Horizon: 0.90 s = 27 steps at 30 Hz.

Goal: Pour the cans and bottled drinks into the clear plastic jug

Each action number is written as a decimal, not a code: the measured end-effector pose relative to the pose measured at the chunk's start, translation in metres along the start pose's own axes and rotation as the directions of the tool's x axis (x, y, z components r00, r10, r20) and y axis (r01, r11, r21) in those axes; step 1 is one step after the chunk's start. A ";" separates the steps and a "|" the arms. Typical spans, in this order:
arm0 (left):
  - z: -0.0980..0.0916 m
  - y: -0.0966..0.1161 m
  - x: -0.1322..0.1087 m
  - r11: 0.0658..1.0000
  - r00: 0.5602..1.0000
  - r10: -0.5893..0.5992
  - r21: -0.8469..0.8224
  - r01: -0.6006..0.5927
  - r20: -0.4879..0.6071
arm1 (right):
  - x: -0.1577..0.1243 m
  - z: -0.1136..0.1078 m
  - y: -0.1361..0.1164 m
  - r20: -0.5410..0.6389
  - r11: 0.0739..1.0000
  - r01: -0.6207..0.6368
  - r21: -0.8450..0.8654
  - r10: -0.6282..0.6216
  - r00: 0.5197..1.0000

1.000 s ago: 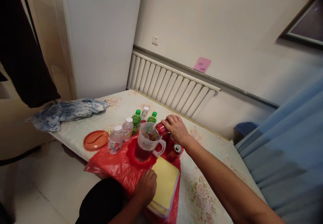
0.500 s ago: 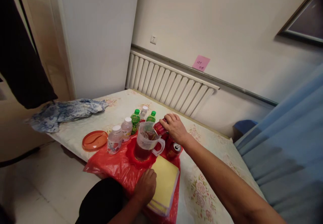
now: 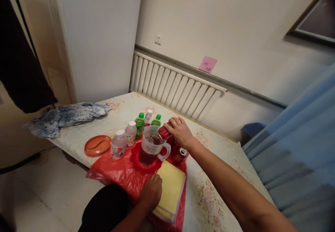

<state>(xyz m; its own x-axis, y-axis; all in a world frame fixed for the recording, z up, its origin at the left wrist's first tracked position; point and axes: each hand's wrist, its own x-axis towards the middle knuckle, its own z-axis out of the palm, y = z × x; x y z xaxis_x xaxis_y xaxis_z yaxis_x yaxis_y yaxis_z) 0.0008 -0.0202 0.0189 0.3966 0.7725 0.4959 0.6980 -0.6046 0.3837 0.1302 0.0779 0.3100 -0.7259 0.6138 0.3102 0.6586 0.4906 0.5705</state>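
Note:
My right hand (image 3: 179, 131) is closed round a red can (image 3: 164, 132) that is tipped toward the mouth of a clear pitcher (image 3: 151, 150) holding dark liquid. The pitcher stands on a red plastic bag (image 3: 117, 171) spread over the table's near edge. My left hand (image 3: 151, 192) rests with curled fingers on the bag beside a stack of yellow sheets (image 3: 171, 188). Another red can (image 3: 180, 154) stands upright just under my right wrist.
Two clear white-capped bottles (image 3: 123, 139), two green bottles (image 3: 140, 124) and another small bottle stand left of and behind the pitcher. An orange lid (image 3: 97, 145) lies at the table's left edge, a blue patterned cloth (image 3: 65, 117) beyond it. A radiator (image 3: 172, 89) lines the wall; blue curtain at right.
The view has drifted slightly. My right hand keeps the can tipped over the pitcher; my left hand has stayed where it was.

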 end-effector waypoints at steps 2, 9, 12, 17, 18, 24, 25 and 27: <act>0.001 0.000 0.000 1.000 1.000 0.004 0.001 -0.004 -0.006 | 0.000 0.000 0.000 0.000 1.000 -0.002 0.001 0.002 1.000; 0.000 0.001 -0.001 1.000 1.000 -0.002 0.005 0.002 -0.004 | 0.000 0.002 -0.001 -0.006 1.000 -0.009 -0.006 0.009 1.000; -0.001 0.001 0.000 1.000 1.000 -0.012 0.009 0.012 0.005 | -0.001 0.005 -0.001 -0.009 0.999 -0.035 0.026 0.036 0.999; -0.001 0.001 -0.001 1.000 0.999 -0.022 0.001 0.022 0.024 | -0.007 0.014 -0.004 0.016 0.967 -0.179 0.181 0.179 0.984; -0.001 0.001 -0.001 1.000 0.999 -0.020 -0.003 0.020 0.029 | -0.009 0.016 -0.005 0.027 0.951 -0.215 0.224 0.214 0.976; -0.002 0.000 0.000 1.000 1.000 -0.005 -0.005 0.005 0.023 | -0.025 0.032 -0.002 0.052 0.722 -0.375 0.581 0.427 0.903; -0.002 0.000 0.001 1.000 1.000 0.002 -0.007 -0.002 0.022 | -0.030 0.035 0.002 0.049 0.664 -0.390 0.639 0.470 0.881; -0.003 0.000 0.002 1.000 1.000 0.014 -0.013 -0.014 0.027 | -0.044 0.042 0.013 0.063 0.529 -0.426 0.734 0.571 0.819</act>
<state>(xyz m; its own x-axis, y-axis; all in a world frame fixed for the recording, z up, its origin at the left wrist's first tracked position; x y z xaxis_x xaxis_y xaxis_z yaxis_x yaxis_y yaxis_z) -0.0002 -0.0187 0.0219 0.4222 0.7689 0.4802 0.6846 -0.6177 0.3871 0.1792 0.0834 0.2721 -0.2060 0.8218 0.5312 0.8027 0.4524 -0.3886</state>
